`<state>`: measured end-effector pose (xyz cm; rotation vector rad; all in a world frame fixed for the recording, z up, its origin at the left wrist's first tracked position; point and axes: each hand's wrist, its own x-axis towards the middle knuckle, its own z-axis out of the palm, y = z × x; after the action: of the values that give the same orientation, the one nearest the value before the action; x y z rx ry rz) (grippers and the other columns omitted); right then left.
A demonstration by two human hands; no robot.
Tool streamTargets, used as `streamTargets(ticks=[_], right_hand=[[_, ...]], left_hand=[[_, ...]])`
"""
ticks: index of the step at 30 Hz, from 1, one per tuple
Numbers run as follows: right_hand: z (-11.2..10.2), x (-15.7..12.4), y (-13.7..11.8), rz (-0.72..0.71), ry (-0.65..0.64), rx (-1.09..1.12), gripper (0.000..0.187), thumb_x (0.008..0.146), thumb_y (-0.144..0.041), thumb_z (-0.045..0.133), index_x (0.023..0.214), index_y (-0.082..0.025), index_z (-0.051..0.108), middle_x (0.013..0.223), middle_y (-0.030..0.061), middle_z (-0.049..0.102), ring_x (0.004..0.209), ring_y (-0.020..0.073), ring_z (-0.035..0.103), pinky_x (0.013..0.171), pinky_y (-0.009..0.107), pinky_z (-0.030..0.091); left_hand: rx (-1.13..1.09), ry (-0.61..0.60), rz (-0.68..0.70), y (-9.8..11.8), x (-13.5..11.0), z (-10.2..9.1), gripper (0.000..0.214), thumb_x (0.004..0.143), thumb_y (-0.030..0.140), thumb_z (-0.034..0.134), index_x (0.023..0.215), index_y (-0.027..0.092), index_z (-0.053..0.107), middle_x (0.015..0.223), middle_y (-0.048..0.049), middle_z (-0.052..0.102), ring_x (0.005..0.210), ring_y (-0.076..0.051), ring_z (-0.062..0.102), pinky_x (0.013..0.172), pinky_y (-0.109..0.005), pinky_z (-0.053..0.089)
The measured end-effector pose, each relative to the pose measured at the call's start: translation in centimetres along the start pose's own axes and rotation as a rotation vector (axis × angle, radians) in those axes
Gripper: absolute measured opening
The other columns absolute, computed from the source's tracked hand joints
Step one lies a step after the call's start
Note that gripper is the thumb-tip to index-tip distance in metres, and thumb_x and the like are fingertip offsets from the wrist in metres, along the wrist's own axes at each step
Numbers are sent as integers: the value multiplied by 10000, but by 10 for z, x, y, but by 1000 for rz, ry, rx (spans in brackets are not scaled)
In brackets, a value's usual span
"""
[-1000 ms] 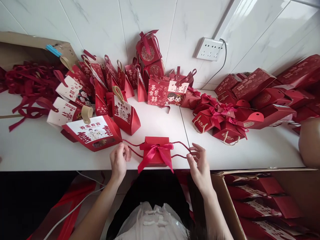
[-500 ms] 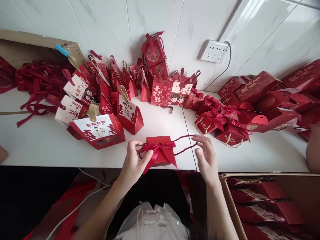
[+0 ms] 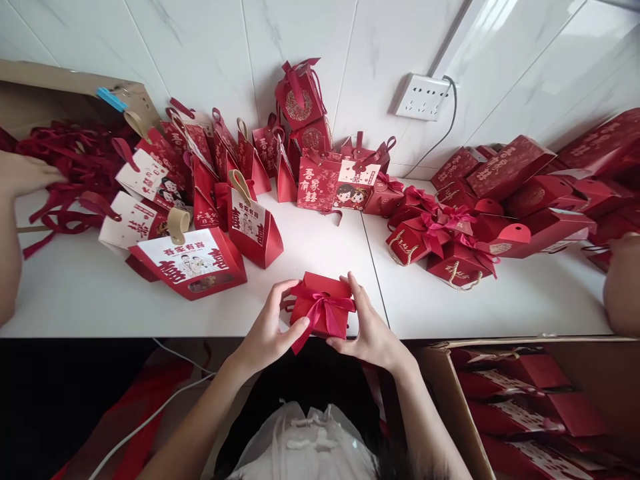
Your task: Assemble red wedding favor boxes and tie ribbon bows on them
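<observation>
A small red gift box point(image 3: 320, 301) with a pink-red satin bow sits at the near edge of the white table point(image 3: 320, 250). My left hand point(image 3: 267, 331) grips its left side, thumb at the front and fingers curled round the back. My right hand point(image 3: 369, 328) clasps its right side, fingers reaching over the top corner. The box's red cord handles are tucked in and mostly hidden between my hands.
Many red gift bags and boxes point(image 3: 225, 193) stand along the tiled wall, a second heap point(image 3: 450, 233) to the right. Red ribbons point(image 3: 65, 167) pile at the left, where another person's hand point(image 3: 23, 177) reaches. An open carton point(image 3: 525, 400) of red boxes sits below right.
My hands let go of the stretched cord handles and closed in on the box from both sides. The box is turned slightly. Another person's hand appeared at the far left.
</observation>
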<state>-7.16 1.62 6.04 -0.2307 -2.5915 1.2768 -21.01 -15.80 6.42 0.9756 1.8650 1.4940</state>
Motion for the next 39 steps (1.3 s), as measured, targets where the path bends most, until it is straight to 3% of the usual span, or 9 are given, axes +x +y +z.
streamTargets(ticks=[5, 8, 10, 12, 15, 18, 22, 34, 39], right_hand=[[6, -5, 1, -83, 124, -38, 1128, 699, -267, 731, 1500, -206, -61, 1382, 200, 383, 1272, 300, 452, 1015, 484, 432], [7, -9, -4, -142, 176, -48, 1083, 726, -246, 709, 1502, -209, -45, 1402, 200, 366, 1295, 287, 429, 1024, 472, 428], [5, -13, -8, -154, 199, -59, 1070, 736, -233, 702, 1502, -215, -44, 1408, 196, 362, 1320, 284, 401, 1028, 467, 427], [2, -18, -11, -150, 216, -71, 1067, 740, -222, 699, 1503, -220, -46, 1410, 194, 361, 1330, 281, 392, 1023, 464, 435], [-2, -25, -14, -159, 243, -69, 1077, 736, -212, 706, 1502, -231, -50, 1421, 189, 351, 1342, 282, 375, 1028, 477, 431], [-4, -32, -16, -195, 280, -35, 1090, 726, -213, 721, 1502, -243, -44, 1427, 185, 346, 1338, 291, 380, 1026, 503, 431], [-7, -41, -23, -273, 368, -27, 1075, 718, -216, 738, 1502, -260, 4, 1422, 186, 348, 1330, 316, 388, 985, 532, 463], [-22, -75, -39, -226, 438, -65, 1107, 674, -187, 764, 1487, -355, 32, 1436, 144, 329, 1326, 341, 386, 958, 559, 478], [-27, -112, -42, -130, 605, -129, 1012, 668, -187, 757, 1465, -358, 157, 1418, 122, 347, 1309, 345, 397, 994, 570, 440]], left_hand=[[-142, 112, -28, 4, 7, 0, 530, 840, 452, 539, 1288, 187, 434, 1260, -131, 554, 1154, -257, 558, 930, -384, 504], [-94, 215, -138, 12, 10, 2, 394, 836, 501, 532, 1030, 163, 589, 973, -71, 652, 926, -210, 641, 781, -322, 544], [-33, 230, -103, 19, 9, 6, 294, 833, 454, 565, 859, 165, 607, 819, -29, 651, 789, -170, 647, 700, -271, 540], [43, 271, 45, 27, 4, 9, 194, 851, 354, 577, 788, 172, 595, 745, -4, 633, 717, -134, 632, 655, -228, 525], [200, 323, 458, 39, -6, 16, 42, 825, 156, 618, 819, 180, 585, 723, 11, 622, 673, -103, 606, 637, -214, 518], [353, 219, 888, 50, -15, 23, 181, 759, 39, 665, 874, 159, 592, 704, 3, 641, 641, -103, 594, 633, -255, 533], [462, 147, 1104, 58, -25, 31, 156, 785, 34, 639, 917, 113, 611, 707, -7, 664, 627, -102, 608, 626, -289, 552], [346, 141, 1019, 62, -36, 42, 223, 774, 72, 660, 920, 222, 583, 697, 36, 650, 588, -102, 609, 586, -286, 549], [391, 250, 531, 48, -6, 49, 43, 845, 169, 582, 820, 204, 574, 702, 9, 624, 656, -123, 604, 624, -257, 506]])
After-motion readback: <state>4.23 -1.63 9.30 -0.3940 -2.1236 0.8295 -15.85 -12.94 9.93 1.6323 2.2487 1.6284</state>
